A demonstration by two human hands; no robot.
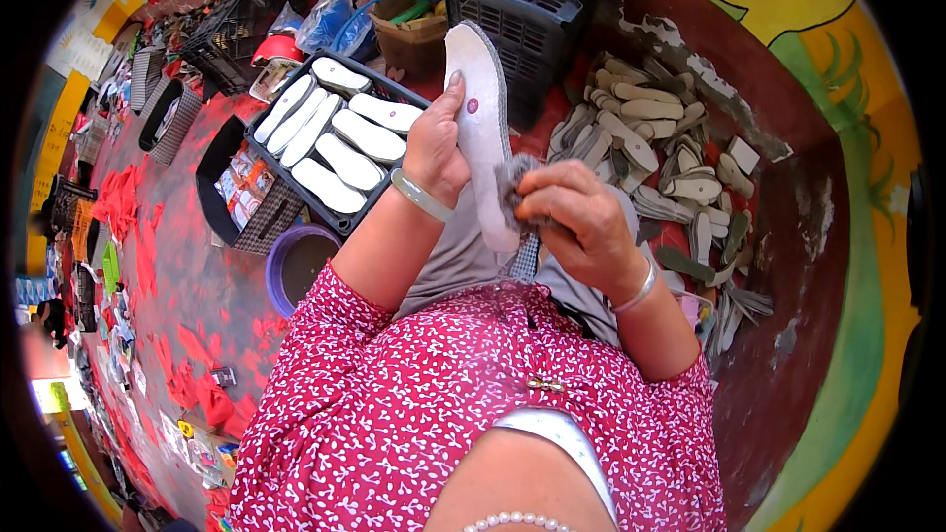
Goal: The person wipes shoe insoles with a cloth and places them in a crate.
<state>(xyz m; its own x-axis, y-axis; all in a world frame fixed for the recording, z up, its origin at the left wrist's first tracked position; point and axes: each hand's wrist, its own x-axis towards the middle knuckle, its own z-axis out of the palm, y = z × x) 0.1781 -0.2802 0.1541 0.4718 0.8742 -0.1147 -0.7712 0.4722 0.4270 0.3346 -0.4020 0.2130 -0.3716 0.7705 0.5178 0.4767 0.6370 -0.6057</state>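
Note:
My left hand [437,148] grips a white shoe insole [480,118] with a grey edge, held upright in front of me. My right hand [572,212] is closed on a small grey rag [514,187] pressed against the lower part of that insole. Both wrists carry a pale bangle. I sit over my lap in a red patterned top.
A black crate [340,217] holds several white insoles at the left. A pile of grey and white insoles [660,158] lies on the floor at the right. A taller black crate [522,10], a cardboard box [419,30] and a purple bowl [286,256] stand nearby.

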